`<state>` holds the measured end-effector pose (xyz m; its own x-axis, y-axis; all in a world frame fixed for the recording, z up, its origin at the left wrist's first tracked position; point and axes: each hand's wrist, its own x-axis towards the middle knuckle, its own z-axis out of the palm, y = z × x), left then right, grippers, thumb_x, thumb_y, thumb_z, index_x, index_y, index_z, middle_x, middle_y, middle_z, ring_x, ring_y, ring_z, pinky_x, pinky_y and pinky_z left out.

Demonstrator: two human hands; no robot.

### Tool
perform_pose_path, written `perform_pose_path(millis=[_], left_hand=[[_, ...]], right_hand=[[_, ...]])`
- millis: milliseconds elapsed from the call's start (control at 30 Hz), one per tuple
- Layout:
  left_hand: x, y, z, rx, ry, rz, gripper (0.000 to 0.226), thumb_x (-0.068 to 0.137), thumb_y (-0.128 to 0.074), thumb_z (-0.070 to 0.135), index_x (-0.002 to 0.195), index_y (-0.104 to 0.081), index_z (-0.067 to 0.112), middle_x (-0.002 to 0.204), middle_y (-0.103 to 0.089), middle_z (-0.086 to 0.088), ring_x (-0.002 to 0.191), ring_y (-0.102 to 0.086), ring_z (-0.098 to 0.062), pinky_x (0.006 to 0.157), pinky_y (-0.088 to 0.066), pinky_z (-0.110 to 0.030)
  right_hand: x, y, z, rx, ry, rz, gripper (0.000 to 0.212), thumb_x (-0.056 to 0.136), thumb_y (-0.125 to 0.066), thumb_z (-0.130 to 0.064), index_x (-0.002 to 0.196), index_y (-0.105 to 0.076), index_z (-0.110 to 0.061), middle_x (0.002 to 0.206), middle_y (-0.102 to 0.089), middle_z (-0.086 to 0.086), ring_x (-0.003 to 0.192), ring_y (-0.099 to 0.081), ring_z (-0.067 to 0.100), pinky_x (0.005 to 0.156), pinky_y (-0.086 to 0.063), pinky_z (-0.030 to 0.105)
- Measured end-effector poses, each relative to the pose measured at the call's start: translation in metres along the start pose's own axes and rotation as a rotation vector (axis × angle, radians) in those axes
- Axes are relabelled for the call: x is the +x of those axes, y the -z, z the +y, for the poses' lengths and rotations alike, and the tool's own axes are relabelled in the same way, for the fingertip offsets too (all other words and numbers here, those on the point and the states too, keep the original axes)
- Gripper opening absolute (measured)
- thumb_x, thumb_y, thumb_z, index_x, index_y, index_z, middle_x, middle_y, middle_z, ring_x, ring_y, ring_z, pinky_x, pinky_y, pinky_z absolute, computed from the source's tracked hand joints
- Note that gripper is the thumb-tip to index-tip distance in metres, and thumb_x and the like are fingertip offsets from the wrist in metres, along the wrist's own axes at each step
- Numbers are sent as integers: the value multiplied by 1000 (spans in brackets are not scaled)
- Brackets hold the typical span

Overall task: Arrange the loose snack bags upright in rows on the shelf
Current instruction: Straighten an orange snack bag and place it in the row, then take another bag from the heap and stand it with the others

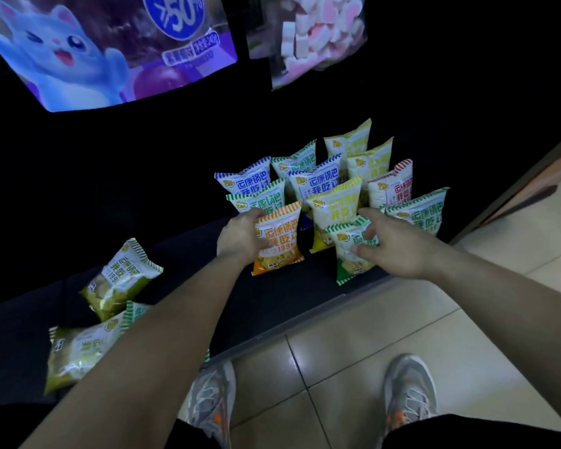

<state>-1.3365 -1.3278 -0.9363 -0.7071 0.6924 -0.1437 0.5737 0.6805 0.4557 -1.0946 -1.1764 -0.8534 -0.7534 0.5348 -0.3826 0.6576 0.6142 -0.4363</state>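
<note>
Altogether the head view shows 14 snack bags: 11 upright and 3 lying loose. The left hand [243, 236] grips the orange bag [279, 244] by its left edge, fingers curled round it. The right hand [389, 244] holds the green bag [350, 254], fingers and thumb curled on its front. Both bags stand at the shelf's front with a gap between them. Behind the 2 grips, 9 more upright bags [318, 184] stand in staggered rows. Well left of the left hand, the 3 loose bags [120, 280] lie tilted, 1 largely hidden by the forearm. The shelf [289, 296] is dark and low, edged by a pale tiled floor [402, 319] where 2 grey shoes [408, 390] stand. Above the grips are a purple cat pouch [110, 50] and a clear marshmallow bag [318, 34] of pink and white cubes.
</note>
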Motion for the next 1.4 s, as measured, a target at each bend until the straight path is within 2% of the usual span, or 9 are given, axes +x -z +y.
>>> perform_pose_path(millis=[133, 233, 433, 633, 800, 1000, 1100, 1267, 1400], left_hand=[[6, -13, -2, -10, -18, -15, 70, 78, -81, 36, 139, -48, 31, 126, -61, 0, 114, -55, -22, 86, -52, -40], [8, -15, 0, 147, -68, -7, 72, 83, -74, 43, 146, -41, 29, 140, -48, -2, 127, -42, -26, 96, -46, -43], [3, 5, 7, 372, -148, -21, 88, 78, -72, 57, 150, -30, 27, 147, -41, -3, 134, -36, -27, 106, -37, -44], [-23, 86, 4, 438, -176, -159, 79, 86, -65, 55, 151, -31, 25, 151, -40, -6, 134, -39, -27, 105, -41, -42], [-93, 160, -50, 558, -235, -257, 67, 88, -58, 60, 145, -41, 28, 143, -46, -2, 128, -47, -24, 101, -44, -38], [-162, 193, -161, 517, -42, -366, 73, 88, -58, 61, 148, -35, 27, 151, -40, -3, 134, -43, -23, 105, -41, -39], [-165, 193, -205, 432, 98, -397, 80, 87, -61, 59, 152, -30, 23, 156, -32, -4, 139, -36, -23, 109, -35, -34], [-144, 180, -242, 336, 152, -431, 81, 87, -61, 59, 153, -28, 25, 158, -28, -4, 141, -33, -23, 110, -33, -33], [-135, 171, -252, 305, 162, -489, 79, 89, -59, 57, 153, -26, 25, 159, -26, -4, 142, -32, -24, 110, -32, -32]], right_hand=[[5, -8, -9, -71, 17, -44, 80, 94, -55, -53, 157, -13, -26, 151, -43, 4, 135, -43, 25, 104, -41, 41], [8, -12, -18, -106, 32, -72, 78, 95, -55, -52, 157, -14, -26, 152, -40, 6, 135, -43, 27, 104, -42, 43], [11, -12, -37, -136, 50, -75, 76, 94, -57, -49, 156, -18, -26, 152, -39, 5, 135, -44, 25, 106, -42, 43], [14, -10, -81, -144, 96, -63, 72, 93, -59, -46, 154, -26, -24, 150, -42, 8, 131, -47, 28, 102, -45, 44], [9, -32, -144, -194, 228, -84, 70, 96, -56, -47, 155, -25, -24, 155, -35, 7, 134, -45, 29, 102, -45, 46], [4, -88, -203, -478, 371, -242, 66, 96, -52, -50, 153, -27, -26, 150, -35, 3, 130, -47, 26, 93, -47, 39], [19, -139, -228, -453, 397, -318, 64, 97, -52, -47, 152, -30, -24, 149, -36, 4, 126, -50, 27, 94, -47, 38], [58, -232, -250, -409, 371, -380, 60, 101, -44, -41, 153, -27, -18, 150, -34, 9, 131, -40, 33, 104, -41, 45], [85, -262, -254, -422, 337, -399, 81, 95, -51, -54, 158, -13, -20, 159, -26, 7, 142, -29, 30, 112, -32, 48]])
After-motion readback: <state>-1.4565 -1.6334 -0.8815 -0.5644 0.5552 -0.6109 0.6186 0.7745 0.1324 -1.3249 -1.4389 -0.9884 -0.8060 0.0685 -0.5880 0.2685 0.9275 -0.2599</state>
